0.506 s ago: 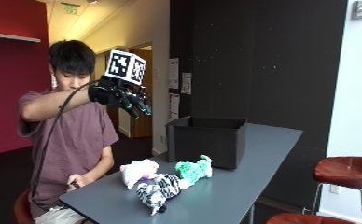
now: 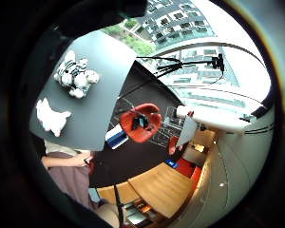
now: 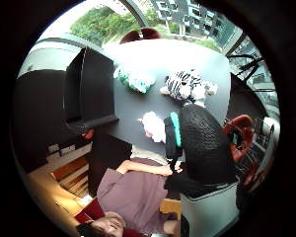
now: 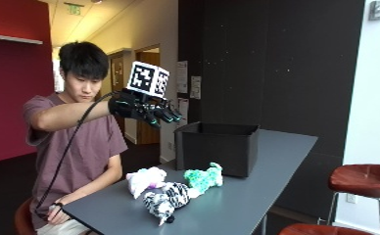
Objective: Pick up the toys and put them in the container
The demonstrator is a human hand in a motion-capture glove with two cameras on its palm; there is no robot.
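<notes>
Three toys (image 4: pixel 176 188) lie on the table (image 4: pixel 255 205) before the container (image 4: pixel 217 147).

Three fluffy plush toys, white (image 4: pixel 144 179), zebra-striped (image 4: pixel 166 197) and green (image 4: pixel 201 178), lie on a smooth matt grey bench (image 4: pixel 242 205) beside a matt black, cloth-like box (image 4: pixel 216 149).

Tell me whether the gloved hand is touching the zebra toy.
Apart. The outside view shows the gloved right hand raised in the air, well above the zebra toy lying on the table, with open space between them.
</notes>
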